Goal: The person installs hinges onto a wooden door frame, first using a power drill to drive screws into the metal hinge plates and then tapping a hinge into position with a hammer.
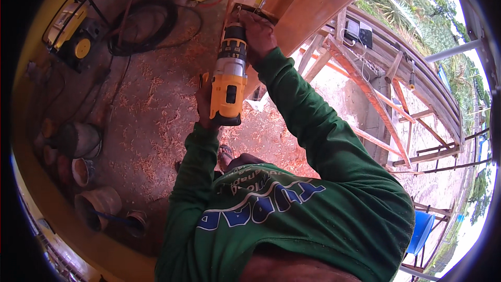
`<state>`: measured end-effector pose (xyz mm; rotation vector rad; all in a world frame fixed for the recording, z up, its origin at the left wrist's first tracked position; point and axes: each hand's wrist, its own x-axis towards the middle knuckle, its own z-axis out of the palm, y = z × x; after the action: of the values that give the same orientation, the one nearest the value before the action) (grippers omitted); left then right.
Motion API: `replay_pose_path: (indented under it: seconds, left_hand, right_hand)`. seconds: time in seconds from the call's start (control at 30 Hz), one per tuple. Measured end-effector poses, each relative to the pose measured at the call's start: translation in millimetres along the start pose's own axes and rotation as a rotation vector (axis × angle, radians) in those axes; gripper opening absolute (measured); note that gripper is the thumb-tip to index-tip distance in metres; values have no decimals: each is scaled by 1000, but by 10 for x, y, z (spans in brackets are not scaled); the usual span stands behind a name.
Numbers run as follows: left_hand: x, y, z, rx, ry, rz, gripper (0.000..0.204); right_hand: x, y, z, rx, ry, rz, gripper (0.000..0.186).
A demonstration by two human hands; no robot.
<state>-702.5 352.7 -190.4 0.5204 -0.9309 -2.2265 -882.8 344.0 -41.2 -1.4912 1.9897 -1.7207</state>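
A yellow and black cordless drill [229,78] points away from me, its nose up against the edge of a brown wooden door or panel [318,0]. My left hand [206,107] is wrapped round the drill's handle, mostly hidden under its body. Beside the chuck, my right hand [258,32] is closed at the wood's edge, fingers curled next to a dark recess [263,14]. A small, thin metal piece [239,10] shows at the drill's tip. What the right fingers grip is too hidden to name.
Wood shavings litter the floor [151,141]. At left are a yellow and black machine [70,31], a coil of black hose [143,26] and several buckets and pots [99,203]. To the right stands a wooden bench [386,62] with a charger [357,31] and a screwdriver [412,78].
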Motion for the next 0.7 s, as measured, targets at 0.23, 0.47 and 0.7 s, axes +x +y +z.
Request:
replay_pose_path:
  seconds: [0.23, 0.47, 0.7]
  left_hand:
    - [-41, 286, 290, -450, -68, -164, 34]
    - [28, 108, 92, 372, -45, 287, 30]
    - [-174, 505, 320, -324, -241, -4, 38]
  right_hand:
    - [31, -115, -10, 246, -52, 176, 23]
    - [1, -520, -63, 209, -28, 223, 20]
    - [-161, -803, -417, -838, 47, -410, 17]
